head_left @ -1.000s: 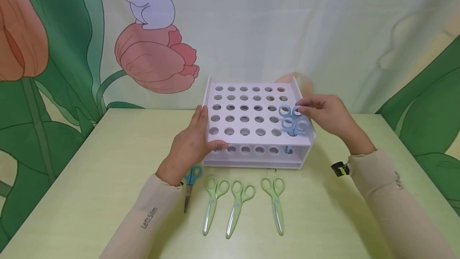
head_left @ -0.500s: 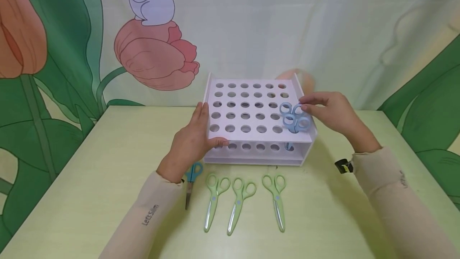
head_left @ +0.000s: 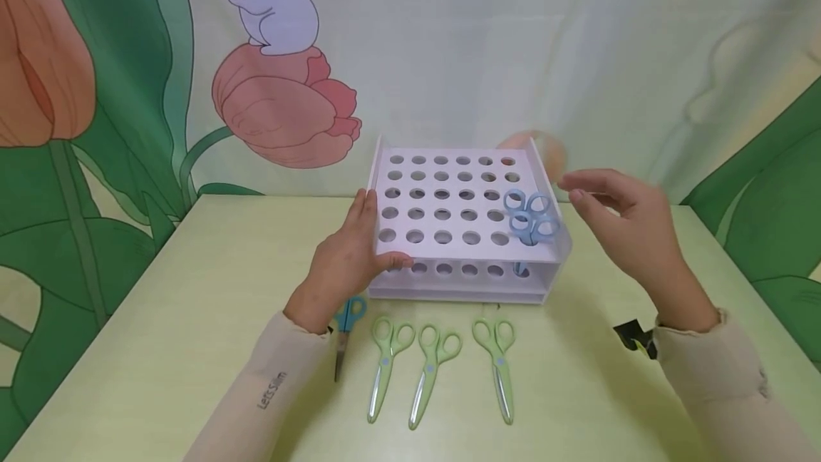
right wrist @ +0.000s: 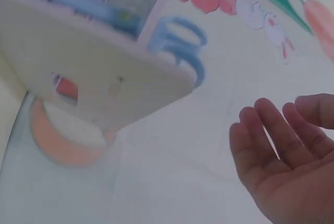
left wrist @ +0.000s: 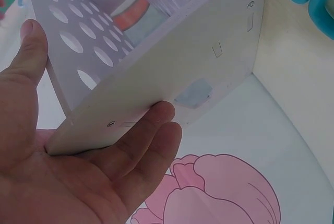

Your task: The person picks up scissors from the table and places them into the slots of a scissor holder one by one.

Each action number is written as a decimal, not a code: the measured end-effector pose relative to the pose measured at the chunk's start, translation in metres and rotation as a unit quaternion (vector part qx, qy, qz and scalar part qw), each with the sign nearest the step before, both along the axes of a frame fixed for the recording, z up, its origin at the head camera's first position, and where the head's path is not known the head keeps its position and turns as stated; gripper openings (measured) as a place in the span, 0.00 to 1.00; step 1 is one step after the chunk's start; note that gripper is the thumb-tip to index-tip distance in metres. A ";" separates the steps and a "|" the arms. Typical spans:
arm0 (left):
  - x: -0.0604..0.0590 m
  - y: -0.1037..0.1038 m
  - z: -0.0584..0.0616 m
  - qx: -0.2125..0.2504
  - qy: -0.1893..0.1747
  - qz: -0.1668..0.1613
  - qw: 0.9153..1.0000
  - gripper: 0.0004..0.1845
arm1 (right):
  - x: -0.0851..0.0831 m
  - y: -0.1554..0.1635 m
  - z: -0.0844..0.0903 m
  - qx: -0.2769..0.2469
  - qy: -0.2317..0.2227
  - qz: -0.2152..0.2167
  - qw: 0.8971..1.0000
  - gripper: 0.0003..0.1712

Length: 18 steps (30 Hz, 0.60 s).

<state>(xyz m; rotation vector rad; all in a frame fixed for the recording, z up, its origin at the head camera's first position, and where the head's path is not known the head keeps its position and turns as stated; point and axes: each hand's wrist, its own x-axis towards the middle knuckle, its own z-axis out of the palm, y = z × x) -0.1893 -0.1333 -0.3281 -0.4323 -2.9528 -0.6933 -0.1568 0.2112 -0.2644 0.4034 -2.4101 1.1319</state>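
Rack (head_left: 456, 226) gripped by left hand (head_left: 340, 255), right hand (head_left: 635, 228) half-spread

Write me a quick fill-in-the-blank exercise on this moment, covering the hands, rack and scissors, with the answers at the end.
1. The left hand grips the white rack with round holes, while the right hand holds ____.
2. The light blue plastic scissor handles on the rack are nearest the ____ hand.
3. On the pale yellow-green table lie ____ pairs of light green scissors.

Missing words: nothing; right; three.
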 end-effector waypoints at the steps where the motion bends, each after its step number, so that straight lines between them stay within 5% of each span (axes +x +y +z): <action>1: 0.000 0.000 0.000 0.002 0.001 0.000 1.000 0.65 | 0.005 -0.002 -0.002 -0.003 0.015 0.007 1.000 0.13; 7: 0.001 -0.001 -0.003 0.014 -0.004 -0.001 1.000 0.66 | 0.027 -0.009 -0.019 -0.028 0.049 0.065 0.996 0.11; 18: 0.001 -0.001 -0.002 0.008 0.005 -0.003 1.000 0.65 | 0.040 -0.017 -0.061 -0.036 -0.041 0.128 0.990 0.09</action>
